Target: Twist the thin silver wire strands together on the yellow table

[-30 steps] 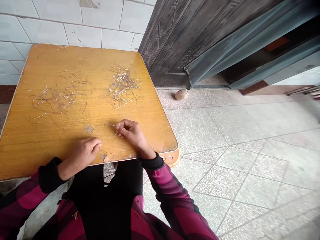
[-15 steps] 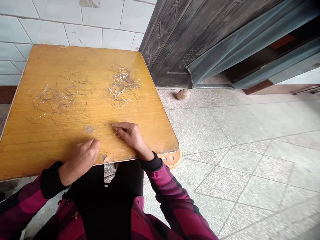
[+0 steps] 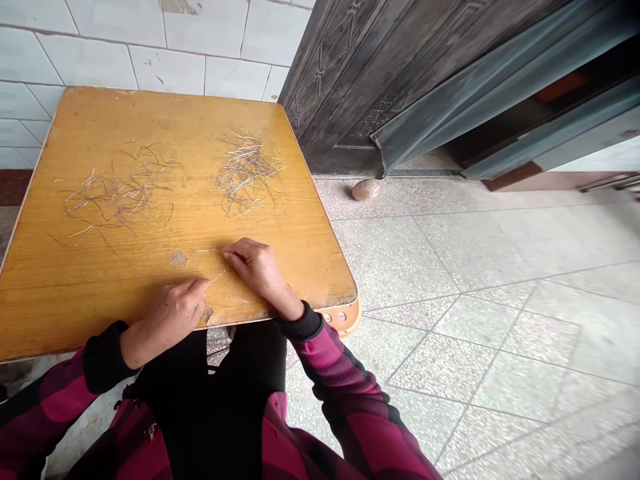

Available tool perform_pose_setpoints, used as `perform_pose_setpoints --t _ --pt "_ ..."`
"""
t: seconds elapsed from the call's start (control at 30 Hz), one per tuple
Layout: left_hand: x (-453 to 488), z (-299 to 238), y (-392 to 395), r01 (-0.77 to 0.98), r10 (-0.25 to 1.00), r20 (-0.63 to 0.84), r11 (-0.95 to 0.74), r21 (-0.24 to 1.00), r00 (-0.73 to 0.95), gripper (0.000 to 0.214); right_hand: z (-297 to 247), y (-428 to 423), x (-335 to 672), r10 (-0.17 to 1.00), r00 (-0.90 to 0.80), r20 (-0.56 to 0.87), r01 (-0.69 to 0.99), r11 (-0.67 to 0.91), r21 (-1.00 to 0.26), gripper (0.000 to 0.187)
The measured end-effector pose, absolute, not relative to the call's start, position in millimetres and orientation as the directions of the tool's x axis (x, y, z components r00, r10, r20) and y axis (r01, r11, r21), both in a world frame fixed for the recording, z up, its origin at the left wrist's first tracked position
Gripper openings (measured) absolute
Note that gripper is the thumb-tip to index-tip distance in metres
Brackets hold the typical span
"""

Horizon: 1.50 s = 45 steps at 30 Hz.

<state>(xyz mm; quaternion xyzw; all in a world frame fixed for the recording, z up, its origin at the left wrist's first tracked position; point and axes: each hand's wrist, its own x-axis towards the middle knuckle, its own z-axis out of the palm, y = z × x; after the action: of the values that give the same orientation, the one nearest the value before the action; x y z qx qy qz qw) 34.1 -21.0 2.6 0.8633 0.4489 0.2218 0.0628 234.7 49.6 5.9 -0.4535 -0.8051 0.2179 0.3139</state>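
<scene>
At the near edge of the yellow veneer desk (image 3: 280,267), the right hand (image 3: 255,270) pinches a thin pale strand (image 3: 210,251) between thumb and fingertips. The left hand (image 3: 173,313) lies curled just beside a second strand (image 3: 219,275); whether it grips cannot be determined. A dark heap of wiry fibres (image 3: 117,197) and a paler heap (image 3: 245,173) lie well ahead. Risks: a loosened pinch could drop the strand; a sleeve or draught could scatter the heaps.

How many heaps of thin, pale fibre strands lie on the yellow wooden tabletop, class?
2. A darker, tangled heap lies on the far left of the tabletop; a paler, straighter heap lies toward the far right.
</scene>
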Motion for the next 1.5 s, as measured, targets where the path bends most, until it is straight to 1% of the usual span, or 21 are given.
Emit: perform_pose_setpoints --t 0.17,0.3,0.4,0.5,0.57,0.63,0.73,0.8,0.9,1.0,1.1,1.2,1.3,1.37,1.43,1.5 --pt "31.8 2.5 -19.6 0.765 0.816 0.325 -0.569 0.303 0.478 0.018 1.0 49.7 234.6 0.878 -0.397 0.266 0.68 0.476 -0.558 0.019" --pt "29.0 -0.2 -22.3 0.758 0.786 0.371 -0.599 0.26 0.494 0.025 0.9 50.5 234.3 0.883 -0.391 0.261 0.674 0.467 -0.572 0.02" --pt "28.4 1.1 -25.0 0.747 0.742 0.388 -0.642 0.174 0.547 0.028 1.8 51.7 234.3 0.887 -0.373 0.271 0.669 0.459 -0.584 0.019" --pt "30.8 8.4 -27.4 0.757 0.733 0.303 -0.651 0.054 0.609 0.028 3.3 51.1 233.0 0.893 -0.38 0.24 0.707 0.448 -0.547 0.022" --pt "34.1 14.2 -28.3 0.771 0.747 0.239 -0.637 -0.01 0.621 0.026 5.7 49.5 230.4 0.904 -0.384 0.189 0.768 0.426 -0.478 0.025" --pt "38.2 18.4 -28.6 0.785 0.763 0.202 -0.617 -0.055 0.614 0.025 9.7 47.5 226.1 0.917 -0.378 0.125 0.839 0.397 -0.372 0.029" --pt "43.9 20.8 -28.4 0.804 0.787 0.165 -0.589 -0.086 0.594 0.026 19.0 45.1 218.0 0.927 -0.374 0.031 0.906 0.373 -0.2 0.031" --pt "46.2 20.4 -28.0 0.811 0.798 0.143 -0.579 -0.09 0.586 0.028 25.9 44.4 213.1 0.927 -0.374 -0.035 0.923 0.368 -0.112 0.031" --pt "46.3 18.6 -26.6 0.815 0.804 0.133 -0.576 -0.068 0.579 0.029 33.4 44.3 208.7 0.919 -0.378 -0.11 0.926 0.377 -0.031 0.03" --pt "43.2 16.9 -24.2 0.807 0.798 0.147 -0.591 -0.002 0.584 0.03 34.0 44.9 208.3 0.903 -0.415 -0.107 0.908 0.418 0.004 0.029" --pt "39.0 15.5 -21.4 0.794 0.795 0.167 -0.601 0.095 0.582 0.032 28.3 46.3 210.5 0.897 -0.439 -0.055 0.898 0.44 -0.008 0.028" --pt "35.1 12.9 -19.3 0.775 0.798 0.22 -0.6 0.2 0.561 0.032 20.4 48.5 214.5 0.899 -0.437 0.034 0.896 0.438 -0.072 0.028" --pt "31.4 10.5 -17.4 0.742 0.796 0.32 -0.599 0.299 0.514 0.029 13.7 50.6 220.2 0.896 -0.423 0.131 0.873 0.442 -0.205 0.028" --pt "28.9 11.1 -15.7 0.732 0.81 0.353 -0.579 0.359 0.468 0.025 10.1 52.0 224.4 0.894 -0.414 0.173 0.839 0.448 -0.307 0.028" --pt "26.5 13.7 -13.5 0.733 0.836 0.331 -0.545 0.406 0.438 0.02 7.2 53.2 227.7 0.891 -0.406 0.204 0.801 0.455 -0.391 0.028" --pt "24.5 17.3 -11.5 0.739 0.856 0.274 -0.517 0.432 0.439 0.017 5.2 54.1 230.0 0.889 -0.394 0.234 0.766 0.458 -0.451 0.028"
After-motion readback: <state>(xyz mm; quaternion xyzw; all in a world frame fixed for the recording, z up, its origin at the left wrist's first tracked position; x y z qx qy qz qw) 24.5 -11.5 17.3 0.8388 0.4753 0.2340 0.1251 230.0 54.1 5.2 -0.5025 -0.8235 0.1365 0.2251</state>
